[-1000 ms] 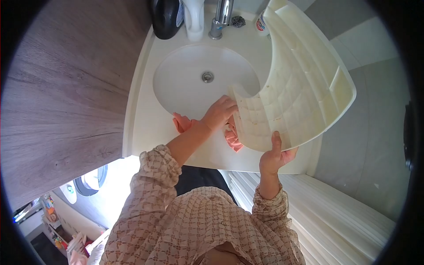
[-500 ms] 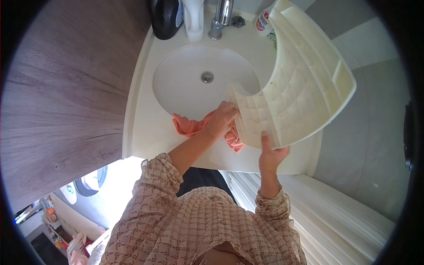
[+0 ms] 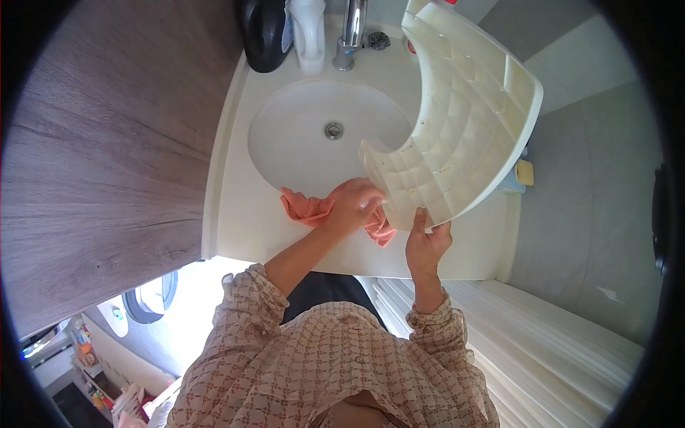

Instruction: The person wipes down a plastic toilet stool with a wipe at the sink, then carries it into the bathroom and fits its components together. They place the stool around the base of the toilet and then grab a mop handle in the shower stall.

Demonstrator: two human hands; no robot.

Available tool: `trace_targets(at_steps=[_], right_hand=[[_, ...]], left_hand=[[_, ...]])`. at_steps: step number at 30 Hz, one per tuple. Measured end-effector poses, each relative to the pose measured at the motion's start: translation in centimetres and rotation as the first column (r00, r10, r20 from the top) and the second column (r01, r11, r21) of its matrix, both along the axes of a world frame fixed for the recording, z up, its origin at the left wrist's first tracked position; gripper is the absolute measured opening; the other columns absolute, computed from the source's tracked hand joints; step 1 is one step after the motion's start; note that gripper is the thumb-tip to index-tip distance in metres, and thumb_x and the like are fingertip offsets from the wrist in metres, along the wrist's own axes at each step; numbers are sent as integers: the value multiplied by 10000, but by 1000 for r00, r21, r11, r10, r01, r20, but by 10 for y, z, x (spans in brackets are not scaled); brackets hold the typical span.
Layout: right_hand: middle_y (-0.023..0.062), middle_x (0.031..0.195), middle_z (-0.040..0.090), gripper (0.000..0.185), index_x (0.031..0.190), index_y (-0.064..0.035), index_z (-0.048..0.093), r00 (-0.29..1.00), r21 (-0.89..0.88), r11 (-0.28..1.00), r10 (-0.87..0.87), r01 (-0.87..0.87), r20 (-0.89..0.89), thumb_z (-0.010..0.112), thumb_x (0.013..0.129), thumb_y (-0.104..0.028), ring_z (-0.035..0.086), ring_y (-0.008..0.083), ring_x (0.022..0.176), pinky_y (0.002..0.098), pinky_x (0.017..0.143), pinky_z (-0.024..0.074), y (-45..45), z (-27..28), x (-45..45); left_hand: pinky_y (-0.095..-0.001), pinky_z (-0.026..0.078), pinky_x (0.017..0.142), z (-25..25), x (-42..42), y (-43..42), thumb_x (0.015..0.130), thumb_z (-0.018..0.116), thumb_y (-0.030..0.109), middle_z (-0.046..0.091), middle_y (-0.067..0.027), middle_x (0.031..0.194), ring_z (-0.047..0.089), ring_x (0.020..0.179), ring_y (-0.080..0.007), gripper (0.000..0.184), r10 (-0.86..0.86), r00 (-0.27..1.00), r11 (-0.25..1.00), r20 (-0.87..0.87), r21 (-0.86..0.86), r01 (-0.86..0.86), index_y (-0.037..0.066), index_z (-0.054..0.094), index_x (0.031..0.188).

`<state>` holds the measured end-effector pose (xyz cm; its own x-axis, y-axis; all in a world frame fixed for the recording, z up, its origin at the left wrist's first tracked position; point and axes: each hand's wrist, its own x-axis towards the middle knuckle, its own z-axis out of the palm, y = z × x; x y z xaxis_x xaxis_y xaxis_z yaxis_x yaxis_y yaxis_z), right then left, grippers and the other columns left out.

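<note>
A large curved cream plastic panel (image 3: pixel 467 121), with a grid of ribs and small brown specks, is tilted over the right side of the sink. My right hand (image 3: pixel 428 246) grips its lower edge, thumb on the ribbed face and fingers behind. At the panel's lower left end is my left hand (image 3: pixel 353 205), its fingers bent and pressed together at the edge. A crumpled coral cloth (image 3: pixel 307 207) lies under and around that hand on the front rim of the counter. Whether the left fingers pinch the cloth or the panel is hard to tell.
The white oval sink (image 3: pixel 300 157) has a metal drain. Behind it stand a black bottle (image 3: pixel 265 36), a white bottle (image 3: pixel 309 39), a chrome faucet (image 3: pixel 352 32) and a steel scrubber (image 3: pixel 379 41). A blue container with a yellow top (image 3: pixel 524 172) shows right of the panel.
The panel has shifted left, uncovering the blue and yellow container and covering most of the bottle behind it. My right hand has moved left along with it; my left hand sits slightly lower.
</note>
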<state>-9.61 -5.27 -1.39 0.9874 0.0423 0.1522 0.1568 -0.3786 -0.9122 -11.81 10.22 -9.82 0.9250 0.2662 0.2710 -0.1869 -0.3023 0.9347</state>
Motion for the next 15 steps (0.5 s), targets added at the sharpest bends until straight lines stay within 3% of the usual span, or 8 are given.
trace_targets(at_steps=[2, 5, 10, 15], right_hand=[[134, 1063, 622, 289, 1119, 57, 539, 998, 30, 999, 13, -11, -69, 559, 830, 47, 599, 183, 974, 280, 852, 457, 0, 4, 0], [140, 1033, 638, 318, 1111, 51, 548, 995, 35, 998, 46, -43, -91, 553, 793, 59, 614, 193, 964, 283, 847, 463, -6, 1, -1], [158, 976, 673, 297, 1075, 36, 565, 999, -97, 995, 30, -32, -17, 563, 778, 18, 656, 222, 916, 304, 815, 492, -17, -14, -4], [159, 973, 675, 282, 1065, 22, 579, 1000, -32, 999, -4, 3, -14, 577, 783, 11, 667, 235, 898, 303, 790, 501, -10, -15, -7]], left_hand=[[-282, 487, 775, -6, -3, -10, 774, 636, -3, 561, -60, 861, 564, 808, -186, 171, -154, 981, 971, 116, 199, 129, 49, 637, 937], [-291, 491, 715, -11, 0, -17, 725, 638, 35, 516, -54, 827, 541, 772, -194, 236, -92, 964, 881, 248, 471, -37, 68, 619, 959], [-300, 496, 709, -4, 19, 11, 696, 609, 104, 491, -31, 908, 529, 824, -182, 307, -190, 981, 585, 46, 808, 75, 75, 605, 1002], [-290, 493, 745, 9, 18, 11, 699, 597, 127, 484, -30, 959, 511, 884, -175, 313, -228, 973, 341, -37, 933, 115, 73, 606, 1008]])
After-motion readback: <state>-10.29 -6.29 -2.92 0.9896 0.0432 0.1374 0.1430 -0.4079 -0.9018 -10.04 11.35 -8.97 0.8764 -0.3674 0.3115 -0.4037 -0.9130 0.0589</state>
